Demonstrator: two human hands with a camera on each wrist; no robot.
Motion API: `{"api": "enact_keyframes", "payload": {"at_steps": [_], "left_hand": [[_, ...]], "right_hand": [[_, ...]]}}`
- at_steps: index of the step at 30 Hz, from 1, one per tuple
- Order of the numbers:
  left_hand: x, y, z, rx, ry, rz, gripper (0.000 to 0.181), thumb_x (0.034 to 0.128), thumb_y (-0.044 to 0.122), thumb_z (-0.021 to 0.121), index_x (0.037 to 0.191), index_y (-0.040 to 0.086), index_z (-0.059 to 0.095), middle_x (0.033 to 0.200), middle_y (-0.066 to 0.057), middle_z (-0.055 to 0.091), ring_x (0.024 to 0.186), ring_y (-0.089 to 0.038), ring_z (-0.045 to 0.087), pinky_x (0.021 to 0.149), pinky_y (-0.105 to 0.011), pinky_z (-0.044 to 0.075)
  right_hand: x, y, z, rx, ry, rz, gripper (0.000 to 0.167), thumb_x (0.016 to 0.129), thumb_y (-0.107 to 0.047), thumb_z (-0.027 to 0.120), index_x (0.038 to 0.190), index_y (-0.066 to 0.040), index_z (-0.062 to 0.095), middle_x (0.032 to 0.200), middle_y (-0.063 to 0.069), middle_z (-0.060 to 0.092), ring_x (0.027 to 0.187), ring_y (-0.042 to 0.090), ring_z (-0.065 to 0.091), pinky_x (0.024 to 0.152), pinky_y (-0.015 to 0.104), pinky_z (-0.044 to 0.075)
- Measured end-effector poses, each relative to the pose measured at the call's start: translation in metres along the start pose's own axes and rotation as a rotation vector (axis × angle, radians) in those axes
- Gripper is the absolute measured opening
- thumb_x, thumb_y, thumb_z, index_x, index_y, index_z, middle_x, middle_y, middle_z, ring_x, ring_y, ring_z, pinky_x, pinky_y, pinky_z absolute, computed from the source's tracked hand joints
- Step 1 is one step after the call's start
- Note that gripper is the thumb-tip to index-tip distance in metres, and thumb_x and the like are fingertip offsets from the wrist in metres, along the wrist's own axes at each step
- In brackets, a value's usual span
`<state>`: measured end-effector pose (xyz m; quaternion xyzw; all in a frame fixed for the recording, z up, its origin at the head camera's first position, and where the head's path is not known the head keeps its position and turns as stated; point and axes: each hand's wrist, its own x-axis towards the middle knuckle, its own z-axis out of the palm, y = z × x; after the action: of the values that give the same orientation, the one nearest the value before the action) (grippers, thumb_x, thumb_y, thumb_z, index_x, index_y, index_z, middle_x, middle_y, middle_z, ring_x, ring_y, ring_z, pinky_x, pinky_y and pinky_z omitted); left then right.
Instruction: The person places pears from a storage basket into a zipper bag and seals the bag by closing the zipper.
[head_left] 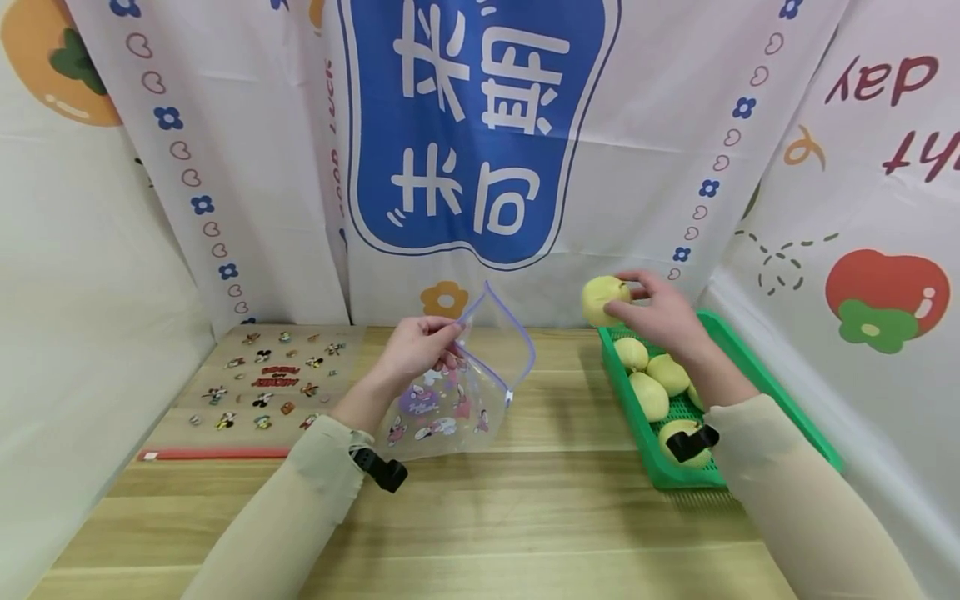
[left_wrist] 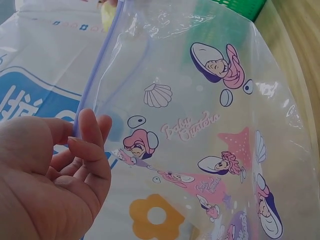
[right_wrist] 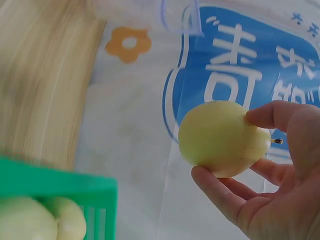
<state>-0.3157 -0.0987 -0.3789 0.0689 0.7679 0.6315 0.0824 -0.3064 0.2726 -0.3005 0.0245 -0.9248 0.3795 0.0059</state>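
A clear zip bag (head_left: 450,417) with pink cartoon prints has its purple-edged mouth spread apart. My left hand (head_left: 422,348) pinches that mouth by its rim; in the left wrist view the thumb and fingers of the left hand (left_wrist: 65,165) grip the purple edge. Above the left end of a green basket (head_left: 637,433), my right hand (head_left: 663,312) holds a pale yellow pear (head_left: 604,300). The right wrist view shows fingers and thumb around the pear (right_wrist: 222,137), its stem toward the palm. Several more pears (head_left: 649,396) lie in the basket.
A second clear bag (head_left: 277,383) with cartoon prints and a red slider edge (head_left: 217,454) lies flat on the wooden table (head_left: 510,517) at the left. A printed white curtain (head_left: 630,167) hangs along the table's back edge, with white cloth on both sides.
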Motion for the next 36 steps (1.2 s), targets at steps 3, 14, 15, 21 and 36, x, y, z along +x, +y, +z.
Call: {"api": "enact_keyframes", "payload": {"at_steps": [3,14,15,21,36], "left_hand": [[0.001,0.000,0.000,0.000,-0.001,0.001,0.036,0.1138,0.026,0.063,0.138,0.001,0.073,0.092,-0.011,0.079,0.066,-0.011,0.070,0.061,-0.020,0.057],[0.001,0.001,0.001,0.002,0.007,-0.006,0.036,0.1138,0.026,0.063,0.137,0.002,0.073,0.092,-0.010,0.078,0.067,-0.012,0.070,0.061,-0.020,0.057],[0.001,0.001,0.001,0.001,0.007,-0.007,0.035,0.1139,0.026,0.063,0.137,0.002,0.073,0.092,-0.011,0.079,0.067,-0.012,0.070,0.061,-0.020,0.057],[0.001,0.001,0.000,-0.001,0.009,-0.010,0.035,0.1139,0.027,0.063,0.136,0.001,0.073,0.091,-0.010,0.078,0.067,-0.012,0.070,0.061,-0.019,0.057],[0.001,0.001,0.000,-0.005,0.020,0.002,0.035,0.1138,0.027,0.062,0.135,0.002,0.074,0.087,-0.008,0.075,0.066,-0.013,0.069,0.060,-0.020,0.057]], "right_hand": [[0.002,-0.016,0.014,0.005,-0.016,-0.020,0.069,0.103,-0.042,0.072,0.164,-0.023,0.047,0.161,0.022,0.052,0.140,0.044,0.056,0.110,0.061,0.054],[0.010,-0.048,0.058,0.020,-0.090,-0.184,0.060,0.100,-0.036,0.074,0.156,-0.024,0.056,0.148,0.016,0.064,0.117,0.035,0.072,0.090,0.043,0.062],[0.010,-0.049,0.062,0.023,-0.096,-0.203,0.059,0.100,-0.035,0.075,0.155,-0.025,0.057,0.147,0.015,0.064,0.114,0.034,0.073,0.088,0.042,0.062],[0.015,-0.051,0.079,0.027,-0.148,-0.377,0.056,0.101,-0.024,0.077,0.154,-0.022,0.060,0.145,0.012,0.067,0.108,0.031,0.076,0.091,0.045,0.065],[0.021,-0.058,0.112,-0.334,-0.345,-0.622,0.059,0.101,-0.013,0.072,0.158,-0.022,0.060,0.159,0.010,0.058,0.140,0.033,0.060,0.114,0.051,0.056]]}}
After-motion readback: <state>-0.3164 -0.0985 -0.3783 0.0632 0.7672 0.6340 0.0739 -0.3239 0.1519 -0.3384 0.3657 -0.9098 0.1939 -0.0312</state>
